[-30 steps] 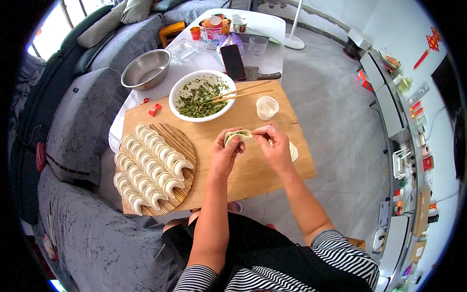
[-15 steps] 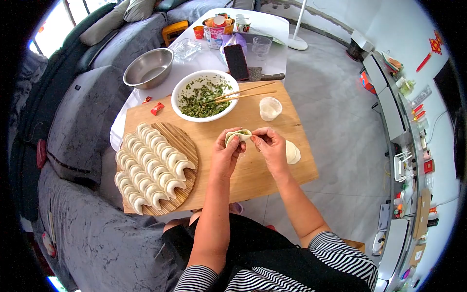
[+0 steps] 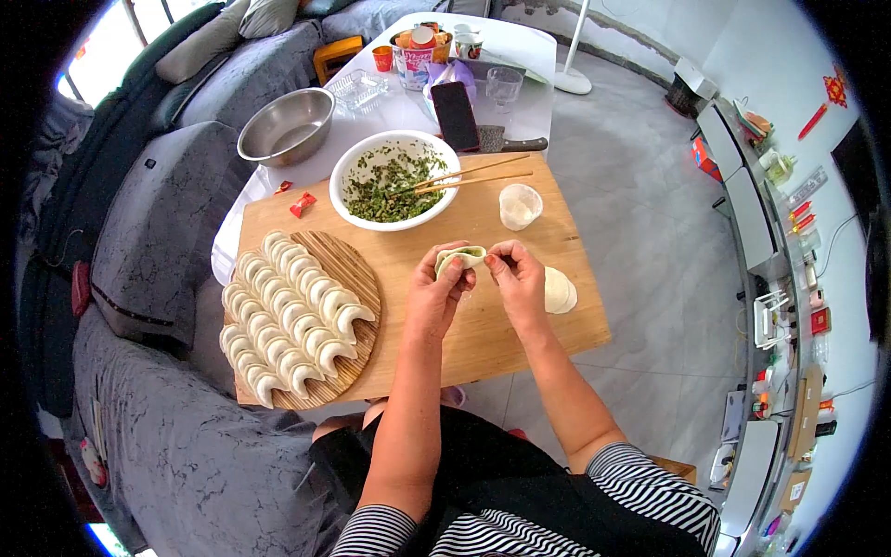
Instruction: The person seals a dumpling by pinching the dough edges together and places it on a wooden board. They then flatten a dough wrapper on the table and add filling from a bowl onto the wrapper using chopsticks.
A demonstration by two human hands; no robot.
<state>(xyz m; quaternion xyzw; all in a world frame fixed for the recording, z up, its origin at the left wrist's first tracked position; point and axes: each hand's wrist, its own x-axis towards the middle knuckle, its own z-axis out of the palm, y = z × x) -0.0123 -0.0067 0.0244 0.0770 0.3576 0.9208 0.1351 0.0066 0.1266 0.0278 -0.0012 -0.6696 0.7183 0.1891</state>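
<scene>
A half-folded dumpling with green filling showing at its top is held above the wooden board. My left hand cups it from the left, fingers closed around it. On its right end, the thumb and fingers of my right hand pinch the edge of the wrapper. Round dough wrappers lie just right of my right hand. To the left, rows of finished dumplings cover a round striped board. Behind my hands stands a white bowl of chopped green filling, with chopsticks resting across its rim.
A small clear tub with white contents sits at the board's right. Beyond are a cleaver, a phone, a steel basin and a glass. Red wrapped pieces lie near the bowl. A grey sofa borders the left.
Both hands stay on the dumpling, with only a slight shift of the fingers along its edge. The whole view has moved a little.
</scene>
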